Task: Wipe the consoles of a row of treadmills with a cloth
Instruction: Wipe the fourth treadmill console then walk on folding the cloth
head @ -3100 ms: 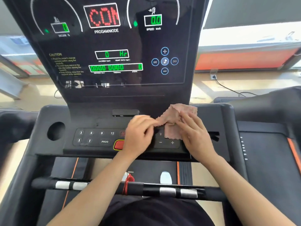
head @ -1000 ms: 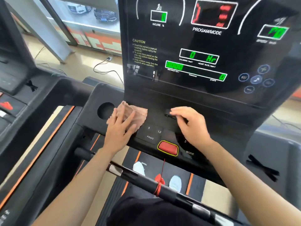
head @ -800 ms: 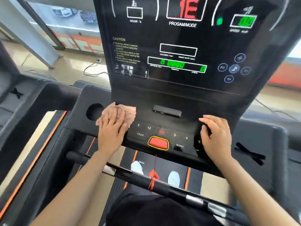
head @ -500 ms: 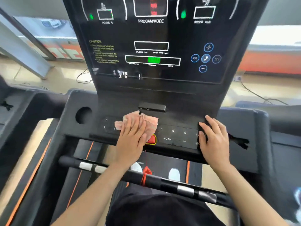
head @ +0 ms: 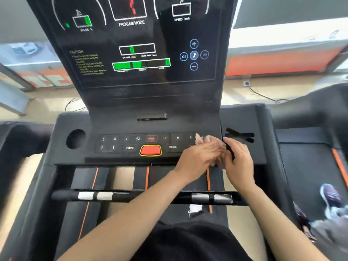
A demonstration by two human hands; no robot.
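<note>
A black treadmill console (head: 143, 102) fills the view, with a lit display panel above and a button strip (head: 131, 143) below. A pinkish cloth (head: 207, 141) lies on the right end of the button strip, mostly covered. My left hand (head: 197, 159) presses flat on the cloth. My right hand (head: 238, 161) rests just beside it on the console's right edge, fingers bent over the edge and touching the cloth's right side. Both hands are blurred by motion.
A red stop button (head: 150, 150) with a yellow rim sits mid-strip. A round cup hole (head: 75, 138) is at the left. The handlebar (head: 150, 196) with silver sensors crosses below my arms. Neighbouring treadmills flank both sides; another person's shoe (head: 329, 194) shows at right.
My left hand has swept the cloth rightwards from the middle of the button strip to its right end, next to my right hand. The red stop button is now uncovered.
</note>
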